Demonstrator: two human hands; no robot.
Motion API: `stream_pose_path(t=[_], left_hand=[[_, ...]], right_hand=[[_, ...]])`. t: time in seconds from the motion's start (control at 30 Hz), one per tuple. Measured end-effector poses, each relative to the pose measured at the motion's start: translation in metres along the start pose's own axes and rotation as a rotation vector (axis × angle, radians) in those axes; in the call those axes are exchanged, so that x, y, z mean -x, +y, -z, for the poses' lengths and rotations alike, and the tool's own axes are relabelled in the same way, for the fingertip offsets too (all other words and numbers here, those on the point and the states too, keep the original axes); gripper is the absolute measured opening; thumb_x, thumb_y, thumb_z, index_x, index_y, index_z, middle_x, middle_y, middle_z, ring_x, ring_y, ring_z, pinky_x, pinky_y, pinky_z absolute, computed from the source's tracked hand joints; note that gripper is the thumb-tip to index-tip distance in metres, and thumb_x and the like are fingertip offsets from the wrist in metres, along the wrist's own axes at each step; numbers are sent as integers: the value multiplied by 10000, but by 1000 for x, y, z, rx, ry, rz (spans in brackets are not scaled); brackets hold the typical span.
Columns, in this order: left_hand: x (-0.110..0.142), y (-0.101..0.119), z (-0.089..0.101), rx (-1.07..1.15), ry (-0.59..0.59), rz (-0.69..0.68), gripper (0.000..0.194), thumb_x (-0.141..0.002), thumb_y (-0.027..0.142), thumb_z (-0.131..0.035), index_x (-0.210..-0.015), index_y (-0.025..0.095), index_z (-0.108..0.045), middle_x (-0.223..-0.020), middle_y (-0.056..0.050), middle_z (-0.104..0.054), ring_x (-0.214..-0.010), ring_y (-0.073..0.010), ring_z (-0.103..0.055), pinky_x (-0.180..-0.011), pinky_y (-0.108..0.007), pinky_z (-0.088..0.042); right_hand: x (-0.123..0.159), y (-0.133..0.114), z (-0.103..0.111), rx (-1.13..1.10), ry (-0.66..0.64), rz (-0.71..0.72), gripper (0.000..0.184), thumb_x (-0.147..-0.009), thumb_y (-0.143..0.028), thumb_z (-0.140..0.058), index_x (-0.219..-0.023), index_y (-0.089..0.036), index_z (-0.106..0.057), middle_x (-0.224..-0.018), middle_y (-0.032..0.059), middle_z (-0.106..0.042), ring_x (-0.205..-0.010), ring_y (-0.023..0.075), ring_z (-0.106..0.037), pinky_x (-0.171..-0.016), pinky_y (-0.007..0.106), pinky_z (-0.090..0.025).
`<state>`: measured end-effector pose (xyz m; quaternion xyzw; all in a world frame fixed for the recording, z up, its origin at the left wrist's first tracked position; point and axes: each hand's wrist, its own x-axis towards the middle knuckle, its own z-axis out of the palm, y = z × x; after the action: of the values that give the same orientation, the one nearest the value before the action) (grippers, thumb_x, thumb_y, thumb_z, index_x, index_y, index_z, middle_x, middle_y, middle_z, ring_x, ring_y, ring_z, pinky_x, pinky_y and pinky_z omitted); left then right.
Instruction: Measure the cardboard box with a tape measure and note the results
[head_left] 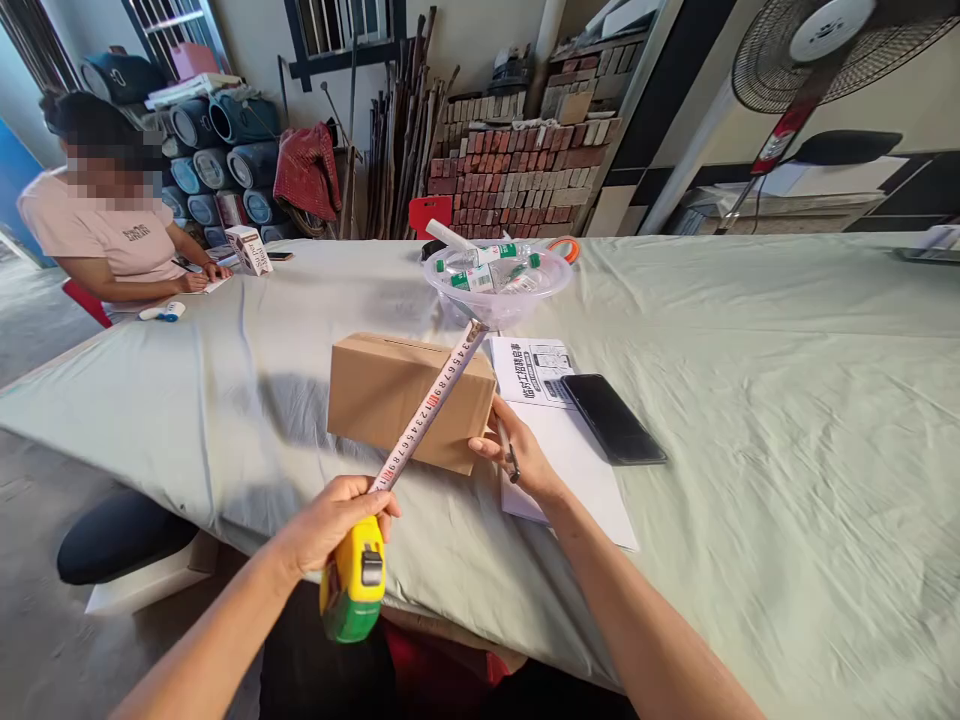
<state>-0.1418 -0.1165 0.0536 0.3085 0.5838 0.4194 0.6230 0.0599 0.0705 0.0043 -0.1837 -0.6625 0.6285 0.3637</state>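
Note:
My left hand (326, 520) is closed around the extended blade of a yellow and green tape measure (354, 585), whose case hangs below the fingers. The silver blade slants up in front of a brown cardboard box (382, 390), its metal end past the box's upper right corner. Whether the blade touches the box I cannot tell. At the box's right end is my right hand (529, 460), with a pen (512, 458) held in its fingers and the fingertips against the cardboard. White printed sheets (570, 480) lie beside that hand, and a black phone (615, 420) rests partly on them.
Behind the box, a clear plastic basin (499, 305) holds several bottles. Across the cloth-covered table (787, 420), a person (120, 230) writes at the left, near a small carton (249, 250). A black-topped stool (127, 535) stands at lower left; a fan (832, 40) is at upper right.

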Motion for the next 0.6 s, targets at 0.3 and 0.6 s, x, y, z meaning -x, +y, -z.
stream_pose_path(t=[0.3, 0.6], left_hand=[[-13, -35, -31, 128, 86, -84, 391, -758, 517, -720, -806, 137, -639, -659, -30, -618, -535, -118, -540, -508, -229, -422], [-17, -31, -40, 71, 111, -152, 419, -781, 548, -692, -858, 138, -653, -689, -27, -622, -534, -107, -539, -499, -218, -412]], right_hand=[[0, -2, 10, -34, 104, 57, 661, -820, -550, -623, -1394, -259, -470, -1275, 86, -634, -1193, 325, -582, -955, 465, -519], [0, -5, 5, -104, 189, 37, 560, -838, -537, -558, -1325, -263, -517, -1299, 81, -619, -1196, 322, -586, -909, 469, -547]])
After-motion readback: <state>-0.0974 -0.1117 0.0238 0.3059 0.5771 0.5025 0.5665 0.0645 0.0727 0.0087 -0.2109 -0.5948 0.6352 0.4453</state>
